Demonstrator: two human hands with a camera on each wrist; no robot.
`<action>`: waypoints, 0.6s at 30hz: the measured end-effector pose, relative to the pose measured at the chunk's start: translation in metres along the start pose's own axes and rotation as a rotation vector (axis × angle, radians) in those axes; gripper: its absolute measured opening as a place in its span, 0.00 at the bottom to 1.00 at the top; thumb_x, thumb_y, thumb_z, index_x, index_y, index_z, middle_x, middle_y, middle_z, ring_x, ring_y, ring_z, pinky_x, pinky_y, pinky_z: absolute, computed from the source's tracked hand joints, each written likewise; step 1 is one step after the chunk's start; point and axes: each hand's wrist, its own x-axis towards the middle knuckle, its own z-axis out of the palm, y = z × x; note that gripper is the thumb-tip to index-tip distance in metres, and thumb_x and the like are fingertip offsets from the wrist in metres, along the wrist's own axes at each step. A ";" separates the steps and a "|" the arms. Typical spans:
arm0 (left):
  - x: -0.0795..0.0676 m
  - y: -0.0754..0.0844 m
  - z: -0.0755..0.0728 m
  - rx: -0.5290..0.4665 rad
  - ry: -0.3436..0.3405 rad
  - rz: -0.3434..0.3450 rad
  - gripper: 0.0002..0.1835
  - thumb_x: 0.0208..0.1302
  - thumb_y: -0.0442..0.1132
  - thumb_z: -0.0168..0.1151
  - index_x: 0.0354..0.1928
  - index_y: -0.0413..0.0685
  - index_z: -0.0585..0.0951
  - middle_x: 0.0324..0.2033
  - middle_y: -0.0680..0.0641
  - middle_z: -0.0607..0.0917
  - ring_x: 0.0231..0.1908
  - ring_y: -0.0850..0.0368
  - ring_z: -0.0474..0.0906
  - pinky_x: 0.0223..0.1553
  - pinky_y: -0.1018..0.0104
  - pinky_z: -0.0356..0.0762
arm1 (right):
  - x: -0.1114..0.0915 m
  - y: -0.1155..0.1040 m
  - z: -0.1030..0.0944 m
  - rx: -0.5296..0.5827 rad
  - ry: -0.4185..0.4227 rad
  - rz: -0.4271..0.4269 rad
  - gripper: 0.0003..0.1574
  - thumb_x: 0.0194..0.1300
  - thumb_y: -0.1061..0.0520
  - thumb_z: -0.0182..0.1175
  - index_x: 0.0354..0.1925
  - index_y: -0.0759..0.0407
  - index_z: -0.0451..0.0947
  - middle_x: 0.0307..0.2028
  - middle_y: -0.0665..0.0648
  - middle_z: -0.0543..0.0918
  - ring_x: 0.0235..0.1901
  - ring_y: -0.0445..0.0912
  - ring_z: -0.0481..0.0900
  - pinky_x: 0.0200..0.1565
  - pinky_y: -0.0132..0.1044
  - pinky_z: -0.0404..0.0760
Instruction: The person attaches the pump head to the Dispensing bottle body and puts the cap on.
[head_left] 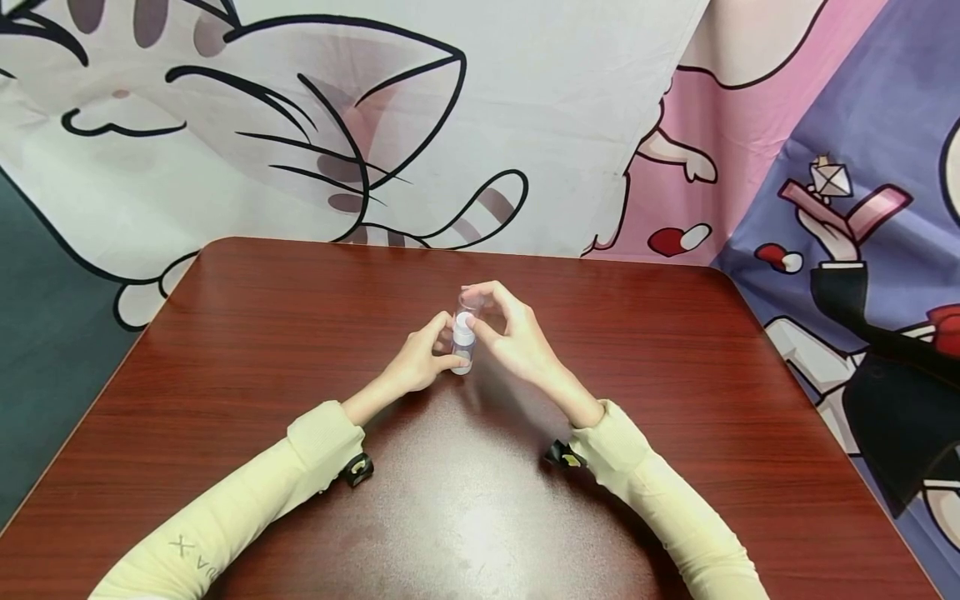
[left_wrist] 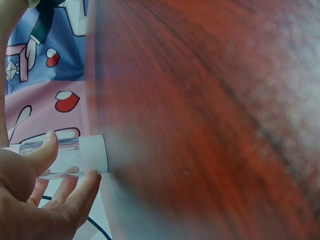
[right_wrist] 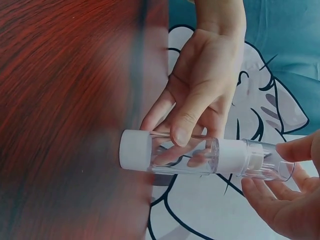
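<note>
A slim clear pump bottle with a white base and a white collar stands upright near the middle of the table, its base right at the tabletop. My left hand grips the clear body low down, thumb on one side and fingers on the other, as the left wrist view also shows. Over the pump top sits a clear cap. My right hand pinches this cap between thumb and fingers from the right. Through the clear body, the left fingers show in the right wrist view.
The dark red wooden table has rounded far corners. Behind it hangs a cartoon-printed cloth. A small dark device sits at the left cuff and another at the right cuff.
</note>
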 end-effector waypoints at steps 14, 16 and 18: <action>0.000 -0.002 0.000 0.016 0.008 0.027 0.20 0.57 0.34 0.68 0.47 0.45 0.69 0.46 0.39 0.83 0.44 0.43 0.82 0.47 0.52 0.78 | -0.003 0.008 0.004 0.018 -0.012 0.008 0.15 0.62 0.70 0.58 0.48 0.63 0.75 0.54 0.59 0.80 0.49 0.50 0.82 0.54 0.39 0.80; 0.000 -0.002 0.000 0.014 0.011 0.034 0.20 0.57 0.34 0.68 0.47 0.45 0.69 0.46 0.39 0.83 0.43 0.43 0.82 0.46 0.52 0.79 | -0.003 0.009 0.004 0.011 -0.011 -0.005 0.15 0.61 0.70 0.59 0.48 0.62 0.75 0.51 0.59 0.80 0.47 0.49 0.82 0.53 0.39 0.81; -0.001 -0.001 0.000 0.013 0.013 0.042 0.20 0.57 0.34 0.68 0.47 0.44 0.69 0.46 0.39 0.83 0.43 0.43 0.82 0.46 0.52 0.79 | -0.004 0.010 0.004 0.003 -0.009 -0.011 0.15 0.61 0.69 0.60 0.48 0.62 0.75 0.48 0.59 0.80 0.46 0.49 0.82 0.52 0.38 0.81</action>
